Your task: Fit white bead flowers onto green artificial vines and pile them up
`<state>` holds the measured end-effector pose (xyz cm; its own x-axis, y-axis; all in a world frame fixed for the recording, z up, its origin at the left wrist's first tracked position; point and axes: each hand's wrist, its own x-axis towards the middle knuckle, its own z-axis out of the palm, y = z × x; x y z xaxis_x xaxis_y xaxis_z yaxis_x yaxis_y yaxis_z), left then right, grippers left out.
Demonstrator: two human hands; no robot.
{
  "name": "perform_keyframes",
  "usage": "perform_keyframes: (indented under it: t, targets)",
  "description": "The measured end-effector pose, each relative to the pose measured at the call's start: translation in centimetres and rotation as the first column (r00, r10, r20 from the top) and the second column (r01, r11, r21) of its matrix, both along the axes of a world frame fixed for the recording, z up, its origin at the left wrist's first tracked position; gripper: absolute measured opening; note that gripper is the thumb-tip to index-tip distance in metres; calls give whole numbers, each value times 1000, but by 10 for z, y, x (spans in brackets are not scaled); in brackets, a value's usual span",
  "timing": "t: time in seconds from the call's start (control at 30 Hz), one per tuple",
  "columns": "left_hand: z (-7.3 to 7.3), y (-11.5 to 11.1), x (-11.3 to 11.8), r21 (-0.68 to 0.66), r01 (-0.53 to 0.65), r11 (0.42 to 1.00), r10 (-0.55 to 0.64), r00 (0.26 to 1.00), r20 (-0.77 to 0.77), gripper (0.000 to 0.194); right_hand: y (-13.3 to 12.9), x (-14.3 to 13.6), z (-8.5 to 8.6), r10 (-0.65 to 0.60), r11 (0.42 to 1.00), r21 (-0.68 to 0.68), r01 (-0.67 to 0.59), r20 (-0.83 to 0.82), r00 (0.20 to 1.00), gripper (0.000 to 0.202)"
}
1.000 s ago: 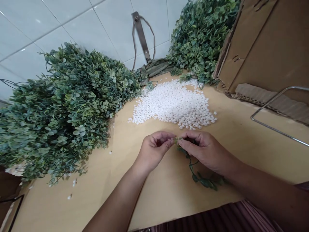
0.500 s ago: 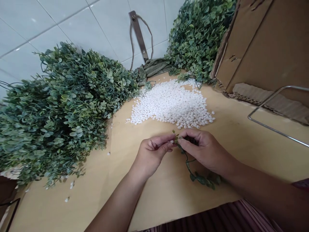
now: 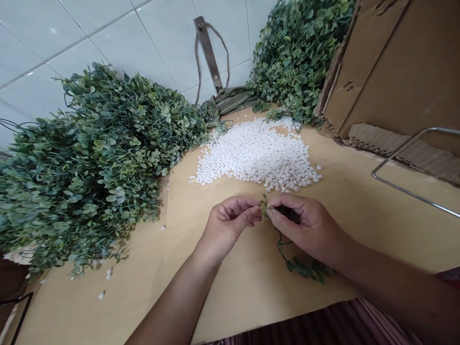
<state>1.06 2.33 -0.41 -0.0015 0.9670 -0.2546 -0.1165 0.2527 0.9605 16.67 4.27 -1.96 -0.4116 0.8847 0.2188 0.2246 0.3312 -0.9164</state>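
Observation:
Just in front of a pile of small white pieces (image 3: pixel 257 153), my two hands meet over a green leafy sprig (image 3: pixel 304 268). My right hand (image 3: pixel 305 220) is closed on the sprig, pinching it near its leafy tip between thumb and forefinger; the rest of the stem hangs below and curves to the right. My left hand (image 3: pixel 232 223) is closed in a pinch beside that tip. Whatever lies between its fingertips, if anything, is hidden.
A large heap of green foliage (image 3: pixel 108 153) fills the left side. More foliage (image 3: pixel 298 57) stands at the back right by a cardboard box (image 3: pixel 406 72). A bent metal rod (image 3: pixel 413 194) juts in at right. Loose white bits lie at lower left.
The white piece seen at my left fingertips is no longer visible there. My left thumb has risen closer to the forefinger, and more of the sprig's tip shows between the hands.

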Motion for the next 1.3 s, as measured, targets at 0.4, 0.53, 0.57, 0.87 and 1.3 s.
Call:
perform_keyframes:
  t: [0.4,0.53,0.57,0.87,1.3]
  targets:
    - [-3,3,-2,-39,16,999,-15,1000,22,19,-1,-1,-3,-56,988,144,52,28,998,12]
    - [-3,3,-1,-33,13,999,-10,997,82,18,0,-1,-4,-73,986,155,68,27,997,12]
    - [-3,3,0,-33,16,999,-13,996,90,17,0,-1,-3,-72,986,155,67,29,997,12]
    - [-4,4,0,-37,12,999,-7,992,128,18,-1,-1,-4,-73,991,118,67,45,996,14]
    - [-4,5,-4,-67,39,997,-33,996,87,16,-1,-1,-3,-28,999,-40,29,42,999,16]
